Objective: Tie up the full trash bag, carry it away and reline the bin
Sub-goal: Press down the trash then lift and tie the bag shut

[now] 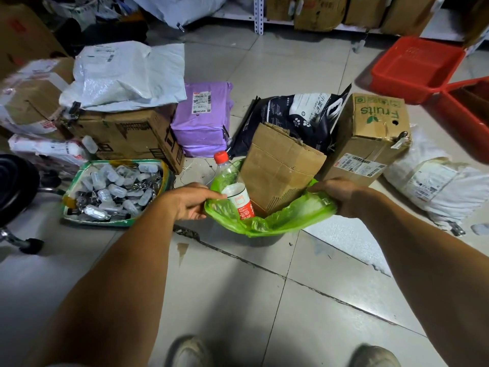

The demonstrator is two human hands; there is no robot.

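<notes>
A green trash bag [285,215] lines a dark bin [262,241] on the tiled floor in front of me. A clear plastic bottle with a red cap [232,186] and a folded piece of brown cardboard [280,170] stick out of the bag. My left hand [191,201] grips the bag's rim on the left side, beside the bottle. My right hand [337,193] grips the rim on the right side, fingers curled over the green plastic.
A green tray of small plastic items [113,192] sits to the left. Cardboard boxes [127,133], a purple parcel [203,117], a black pet-food bag [299,112] and a "Fruits" box [370,133] crowd behind the bin. Red crates [415,67] stand right. My shoes [190,352] are below.
</notes>
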